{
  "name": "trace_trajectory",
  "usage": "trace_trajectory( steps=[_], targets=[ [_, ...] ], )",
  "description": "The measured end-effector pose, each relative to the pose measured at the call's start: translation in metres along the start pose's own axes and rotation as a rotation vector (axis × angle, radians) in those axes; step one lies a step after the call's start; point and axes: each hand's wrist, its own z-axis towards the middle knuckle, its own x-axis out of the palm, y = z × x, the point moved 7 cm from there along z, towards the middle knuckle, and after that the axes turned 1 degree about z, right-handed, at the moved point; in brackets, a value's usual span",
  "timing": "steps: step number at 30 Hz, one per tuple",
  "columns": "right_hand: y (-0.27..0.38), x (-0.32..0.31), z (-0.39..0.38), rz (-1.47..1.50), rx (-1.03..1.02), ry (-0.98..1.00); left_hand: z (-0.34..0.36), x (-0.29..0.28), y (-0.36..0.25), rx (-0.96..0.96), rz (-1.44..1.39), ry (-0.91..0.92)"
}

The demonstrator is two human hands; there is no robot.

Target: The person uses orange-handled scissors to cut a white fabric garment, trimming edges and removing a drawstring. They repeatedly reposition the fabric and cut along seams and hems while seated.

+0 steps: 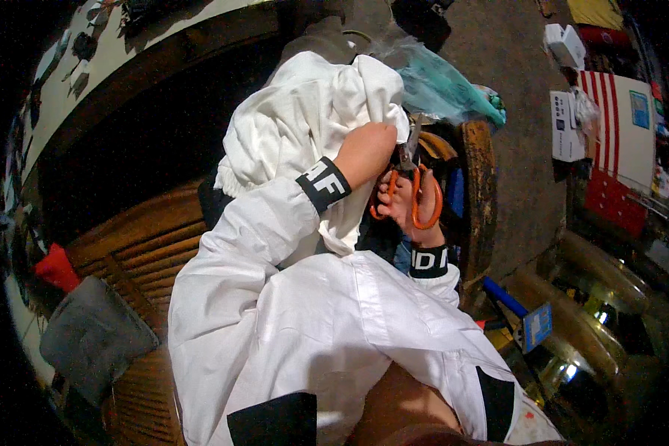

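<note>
A loosely bunched piece of white cloth with a gathered edge is held at 10 o'clock from a pair of orange-handled metal scissors. The cloth's right edge is gripped by the left hand, which is closed over it, its fingertips hidden. The scissors are grasped in the right hand, with 2 handle loops spread apart and the blades directed toward 12 o'clock, near the cloth's edge.

From the scissors, a crumpled, translucent green plastic bag is seen at 1 o'clock; multicoloured patches show at its right end, but what is held inside cannot be made out. Between 2 and 3 o'clock, a white box with dark printing is placed, its contents hidden, and a crumpled clear plastic bag is set just beside it. A smaller white box is seen near 2 o'clock. At 8 o'clock, a soft grey cushion is laid on a slatted brown wooden seat.
</note>
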Motion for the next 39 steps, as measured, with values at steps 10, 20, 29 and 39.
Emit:
trace_trajectory(
  steps=[10, 20, 29, 39],
  targets=[
    [-0.006, 0.036, 0.009, 0.354, 0.022, 0.0, -0.022, -0.016, -0.015, 0.08, 0.047, 0.208],
    [-0.008, 0.03, 0.017, 0.148, -0.125, -0.164, -0.034, -0.03, -0.019, 0.086, 0.038, 0.152],
    [0.004, 0.014, 0.015, -0.051, -0.205, -0.244, -0.038, -0.045, -0.028, 0.034, 0.003, 0.117],
    [0.02, 0.021, 0.016, 0.052, -0.359, -0.153, -0.049, -0.038, -0.04, 0.067, -0.122, 0.1]
  ],
)
